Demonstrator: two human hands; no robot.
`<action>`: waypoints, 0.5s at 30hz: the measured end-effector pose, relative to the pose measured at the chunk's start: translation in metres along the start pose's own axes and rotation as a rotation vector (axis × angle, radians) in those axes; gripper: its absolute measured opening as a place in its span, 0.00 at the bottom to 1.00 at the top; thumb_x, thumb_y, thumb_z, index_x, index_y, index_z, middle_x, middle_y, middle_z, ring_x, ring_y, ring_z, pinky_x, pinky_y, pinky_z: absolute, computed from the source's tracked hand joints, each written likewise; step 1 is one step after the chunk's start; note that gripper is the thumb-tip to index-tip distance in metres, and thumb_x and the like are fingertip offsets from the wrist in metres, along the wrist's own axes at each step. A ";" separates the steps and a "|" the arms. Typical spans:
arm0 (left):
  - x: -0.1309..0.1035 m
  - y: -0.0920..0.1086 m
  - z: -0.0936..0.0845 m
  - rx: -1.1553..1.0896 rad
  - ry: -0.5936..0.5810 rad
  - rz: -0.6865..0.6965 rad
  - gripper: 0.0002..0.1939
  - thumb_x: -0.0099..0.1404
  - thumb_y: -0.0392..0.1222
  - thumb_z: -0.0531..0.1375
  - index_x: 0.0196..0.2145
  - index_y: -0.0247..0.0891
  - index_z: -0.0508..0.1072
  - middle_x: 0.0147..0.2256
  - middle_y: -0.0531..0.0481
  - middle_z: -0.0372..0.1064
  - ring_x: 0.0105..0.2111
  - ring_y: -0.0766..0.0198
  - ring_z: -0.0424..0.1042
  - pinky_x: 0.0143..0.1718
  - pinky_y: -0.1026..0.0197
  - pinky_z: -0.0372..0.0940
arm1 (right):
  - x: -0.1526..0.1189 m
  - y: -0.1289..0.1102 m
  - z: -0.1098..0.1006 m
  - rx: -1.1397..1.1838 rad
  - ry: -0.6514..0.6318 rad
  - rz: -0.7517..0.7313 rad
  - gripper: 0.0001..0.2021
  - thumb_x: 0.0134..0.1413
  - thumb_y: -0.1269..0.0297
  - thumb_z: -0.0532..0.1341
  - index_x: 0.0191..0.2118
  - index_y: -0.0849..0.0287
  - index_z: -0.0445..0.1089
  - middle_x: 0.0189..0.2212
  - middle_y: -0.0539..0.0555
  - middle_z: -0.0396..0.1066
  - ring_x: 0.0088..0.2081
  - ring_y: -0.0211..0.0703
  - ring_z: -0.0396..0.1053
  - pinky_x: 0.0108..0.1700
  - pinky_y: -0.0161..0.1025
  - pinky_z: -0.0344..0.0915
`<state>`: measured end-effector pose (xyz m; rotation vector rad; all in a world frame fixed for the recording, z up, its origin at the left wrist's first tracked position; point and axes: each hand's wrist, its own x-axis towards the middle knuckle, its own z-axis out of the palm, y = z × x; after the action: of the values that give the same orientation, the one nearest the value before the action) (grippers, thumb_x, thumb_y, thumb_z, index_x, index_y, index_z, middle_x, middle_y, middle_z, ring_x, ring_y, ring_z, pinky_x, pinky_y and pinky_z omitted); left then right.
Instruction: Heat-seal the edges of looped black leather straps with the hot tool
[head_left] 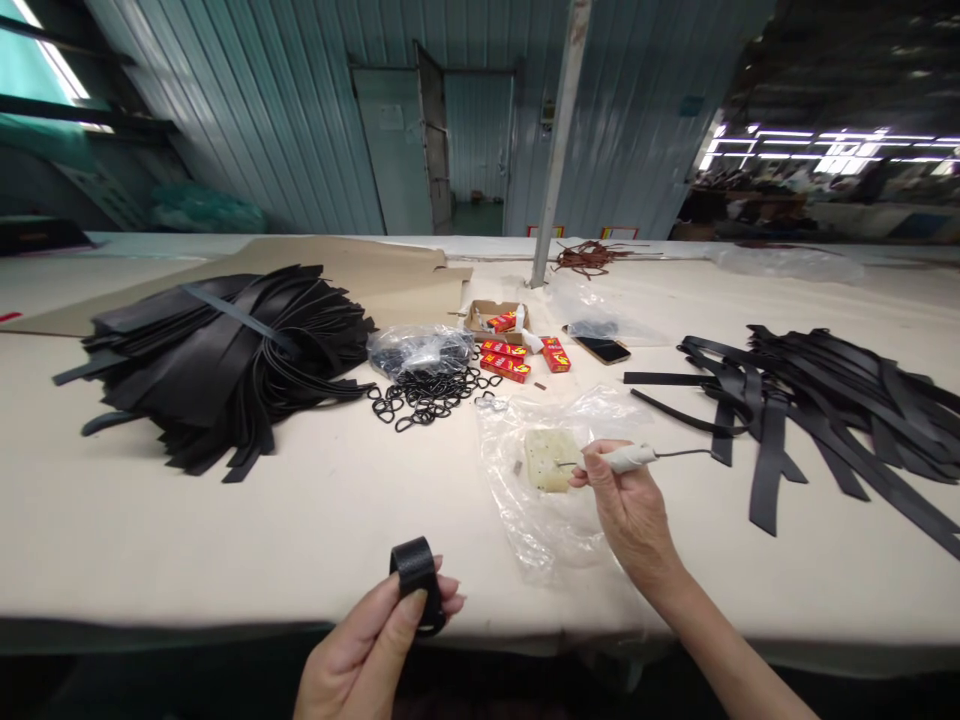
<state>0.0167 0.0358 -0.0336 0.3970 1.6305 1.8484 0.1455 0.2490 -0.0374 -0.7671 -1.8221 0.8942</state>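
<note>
A black leather strap (pixel 415 566), bent into a loop, is pinched in my left hand (pixel 375 640) over the table's front edge. My right hand (pixel 630 515) holds a tool with a pale handle (pixel 628 458) and a thin metal tip. That tip is at a yellowish block (pixel 549 460), which rests on a clear plastic sheet (pixel 517 525); whether they touch I cannot tell. A cord runs from the handle's far end to the right.
A tied bundle of black straps (pixel 217 360) lies left, loose straps (pixel 817 400) right. Between them are black metal rings (pixel 427 398), red boxes (pixel 505 366), a small carton (pixel 480 335) and a phone (pixel 602 348). A metal post (pixel 559 150) stands behind.
</note>
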 end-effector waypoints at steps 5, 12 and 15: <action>-0.001 0.002 -0.002 0.055 -0.009 0.049 0.15 0.51 0.51 0.66 0.33 0.39 0.79 0.29 0.48 0.78 0.31 0.58 0.77 0.38 0.67 0.71 | 0.002 -0.001 0.001 -0.022 0.005 -0.005 0.15 0.59 0.51 0.52 0.34 0.59 0.61 0.27 0.51 0.64 0.28 0.42 0.69 0.35 0.41 0.65; -0.001 0.004 -0.004 0.085 -0.031 0.073 0.13 0.53 0.50 0.65 0.34 0.39 0.78 0.30 0.49 0.78 0.32 0.58 0.77 0.38 0.65 0.71 | 0.004 0.000 0.002 -0.082 0.031 -0.007 0.16 0.59 0.50 0.52 0.34 0.59 0.62 0.24 0.51 0.66 0.27 0.43 0.69 0.35 0.42 0.65; -0.004 0.007 -0.004 0.121 -0.051 0.124 0.12 0.56 0.48 0.63 0.34 0.39 0.78 0.31 0.49 0.78 0.33 0.58 0.76 0.39 0.65 0.71 | 0.002 0.000 0.001 -0.095 0.044 -0.013 0.17 0.57 0.48 0.53 0.33 0.59 0.63 0.24 0.51 0.66 0.27 0.45 0.68 0.36 0.43 0.63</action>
<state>0.0160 0.0297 -0.0272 0.6059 1.7219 1.8181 0.1443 0.2501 -0.0369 -0.8270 -1.8393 0.7814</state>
